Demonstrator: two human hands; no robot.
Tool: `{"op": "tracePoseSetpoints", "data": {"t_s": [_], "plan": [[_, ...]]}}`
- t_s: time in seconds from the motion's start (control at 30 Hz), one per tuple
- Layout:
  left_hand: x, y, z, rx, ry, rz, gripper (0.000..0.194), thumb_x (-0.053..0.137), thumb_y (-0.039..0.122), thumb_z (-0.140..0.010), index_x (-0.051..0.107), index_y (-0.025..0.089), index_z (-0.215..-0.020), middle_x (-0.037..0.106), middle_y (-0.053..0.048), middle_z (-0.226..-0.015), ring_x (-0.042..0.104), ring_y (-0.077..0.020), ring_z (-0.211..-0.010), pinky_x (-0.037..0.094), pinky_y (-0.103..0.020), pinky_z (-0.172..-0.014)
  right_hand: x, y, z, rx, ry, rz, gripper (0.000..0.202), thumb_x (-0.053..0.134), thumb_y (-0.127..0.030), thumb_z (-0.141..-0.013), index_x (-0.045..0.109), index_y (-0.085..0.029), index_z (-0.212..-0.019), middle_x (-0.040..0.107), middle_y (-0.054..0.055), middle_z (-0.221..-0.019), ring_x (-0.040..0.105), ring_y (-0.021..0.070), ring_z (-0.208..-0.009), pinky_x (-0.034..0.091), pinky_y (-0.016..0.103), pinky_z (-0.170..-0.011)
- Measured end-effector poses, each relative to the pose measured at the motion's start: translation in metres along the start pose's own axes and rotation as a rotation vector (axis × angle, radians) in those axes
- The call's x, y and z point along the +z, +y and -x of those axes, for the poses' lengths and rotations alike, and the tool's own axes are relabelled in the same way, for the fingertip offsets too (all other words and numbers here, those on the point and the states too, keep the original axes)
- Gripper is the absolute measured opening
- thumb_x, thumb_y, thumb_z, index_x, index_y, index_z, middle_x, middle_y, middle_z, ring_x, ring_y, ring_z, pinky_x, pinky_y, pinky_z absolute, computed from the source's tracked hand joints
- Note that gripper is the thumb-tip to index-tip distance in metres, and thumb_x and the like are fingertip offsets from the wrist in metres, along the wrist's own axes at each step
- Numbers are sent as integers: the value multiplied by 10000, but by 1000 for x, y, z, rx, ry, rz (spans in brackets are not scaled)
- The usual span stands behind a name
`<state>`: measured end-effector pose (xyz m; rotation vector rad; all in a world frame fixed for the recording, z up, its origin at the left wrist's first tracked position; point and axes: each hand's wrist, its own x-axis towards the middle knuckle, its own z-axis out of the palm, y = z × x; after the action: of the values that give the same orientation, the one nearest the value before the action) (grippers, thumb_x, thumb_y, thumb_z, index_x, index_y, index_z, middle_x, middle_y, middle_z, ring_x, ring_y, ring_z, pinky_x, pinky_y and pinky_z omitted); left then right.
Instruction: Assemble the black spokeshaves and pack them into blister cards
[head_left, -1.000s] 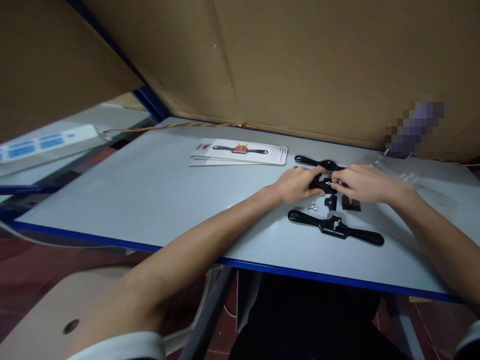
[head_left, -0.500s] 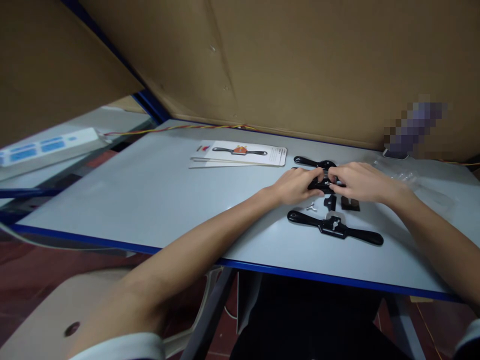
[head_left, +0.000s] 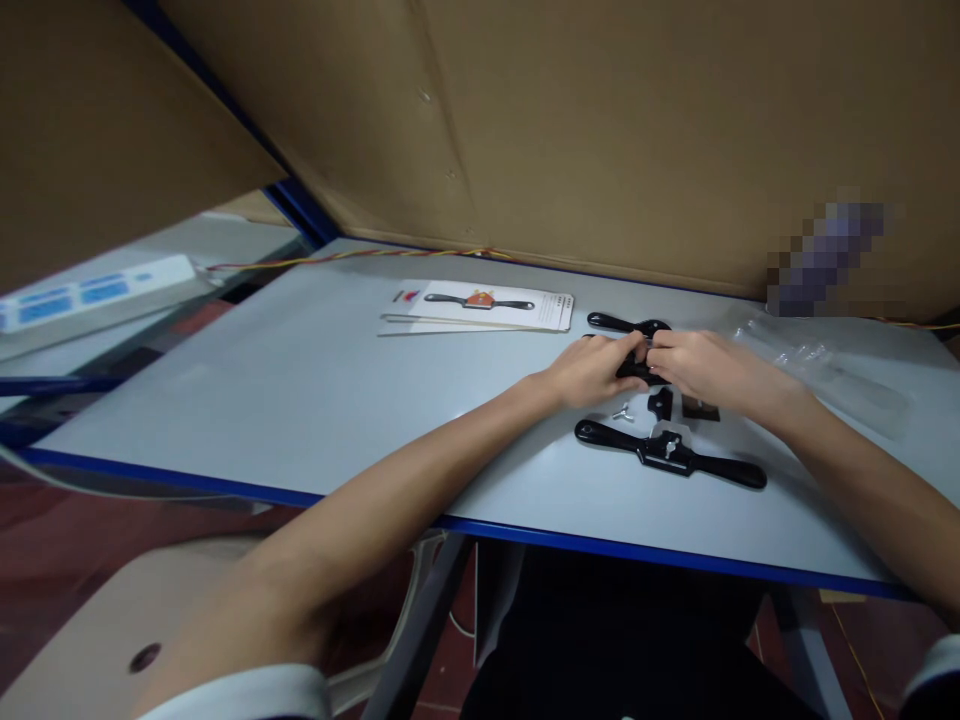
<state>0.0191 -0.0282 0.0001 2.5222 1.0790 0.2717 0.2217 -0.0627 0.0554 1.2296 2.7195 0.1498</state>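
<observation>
My left hand (head_left: 596, 370) is closed round a black tool (head_left: 636, 371), mostly covered by both hands. The fingers of my right hand (head_left: 694, 368) are pinched together on the middle of that tool. Just behind them lies another black-handled tool (head_left: 616, 322), partly hidden. Nearer the front edge rests a black two-handled spokeshave (head_left: 666, 453) with a silver screw at its centre. Between it and my hands are a small black plate (head_left: 660, 404), a silver wing screw (head_left: 622, 413) and dark square blades (head_left: 700, 407).
Printed cards (head_left: 487, 308) showing a spokeshave lie at the back of the grey table (head_left: 247, 380). Clear plastic packaging (head_left: 847, 380) is at the right. A white power strip (head_left: 97, 300) stands at the far left, and a cardboard wall (head_left: 585, 130) rises behind the table.
My right hand has shifted slightly left, its fingers drawn closer together over the tool's middle. My left hand has stayed almost still.
</observation>
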Motion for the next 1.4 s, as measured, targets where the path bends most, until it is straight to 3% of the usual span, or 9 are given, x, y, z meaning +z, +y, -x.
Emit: {"op": "tracePoseSetpoints", "data": {"t_s": [0.13,0.33,0.47,0.57,0.67,0.83,1.0,1.2,1.4], "plan": [[1,-1,0,4,8,18,389,608,475,-975,580,196,-1244,687,-56,-878,643,-252,-815,417,-366,-728,-1,-2,1,7,-21,8,306,453,-1,-979,725,-140,-957,705,98,-1007,511,126,-648,303,307,-596],[1,0,-1,-5,2,19,403,618,480,-975,587,189,-1251,687,-59,-898,642,-253,-828,421,-368,-738,-1,2,2,10,-43,-11,294,461,-23,-979,727,-147,-996,704,109,-1034,568,169,-760,368,307,-650],[-1,-1,0,3,3,61,431,616,485,-970,600,175,-1268,658,-54,-849,632,-254,-806,417,-376,-751,1,10,4,-6,3,-87,205,553,-172,-1030,717,-173,-1152,702,115,-1167,616,183,-797,395,320,-682],[-3,-3,1,24,-4,105,388,553,452,-1004,610,171,-1266,624,-32,-774,608,-233,-753,408,-371,-746,0,12,4,59,-1,-112,208,572,-272,-1056,692,-147,-1172,707,125,-1113,644,224,-844,400,337,-695],[-4,-3,1,25,-6,113,359,562,411,-993,610,179,-1263,620,-25,-768,592,-224,-737,403,-368,-741,-1,8,2,85,-42,-131,174,550,-235,-1056,693,-136,-1059,709,124,-1035,651,239,-875,400,343,-713],[-3,-2,0,6,0,109,360,590,411,-978,601,182,-1256,629,-38,-806,604,-229,-753,410,-365,-738,2,3,0,39,-6,-153,168,530,-98,-988,690,-146,-1012,696,115,-1041,615,208,-843,364,328,-693],[-1,-3,0,-13,18,150,555,640,421,-952,515,152,-1421,637,-15,-799,623,-227,-765,431,-349,-739,5,8,0,-39,39,-215,338,464,49,-896,688,-170,-1024,693,77,-993,552,176,-771,326,308,-661],[-2,-4,0,2,25,143,507,637,414,-950,590,148,-1379,647,-32,-803,614,-220,-761,429,-353,-745,13,18,-3,-147,132,-291,374,470,50,-864,723,-195,-991,721,64,-976,601,198,-862,388,307,-739],[-2,-4,0,-6,14,134,513,626,421,-958,598,144,-1389,653,-36,-811,582,-205,-725,411,-350,-728,22,25,-4,-136,169,-344,248,520,-90,-980,742,-199,-975,716,61,-959,602,186,-797,400,307,-716]]}}
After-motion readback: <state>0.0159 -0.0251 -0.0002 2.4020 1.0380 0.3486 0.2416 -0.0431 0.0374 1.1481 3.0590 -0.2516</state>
